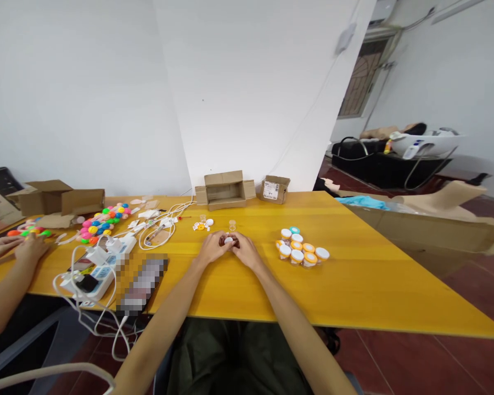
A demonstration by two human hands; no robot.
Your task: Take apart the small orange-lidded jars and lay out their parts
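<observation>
My left hand (214,247) and my right hand (245,249) meet over the middle of the yellow table (354,285). Between them, the fingers of both are closed on a small container with a white top (228,240). Just beyond my hands stands a small clear container (232,225). Loose white and orange lids (201,226) lie behind my left hand. Off to the right, several small jars (297,256) with white, orange and teal lids stand in a group.
Open cardboard boxes (224,192) stand along the wall. A power strip (107,269) with white cables and a blurred phone (142,285) are at left. Another person's hands (31,247) are near colourful balls (102,222) at the far left.
</observation>
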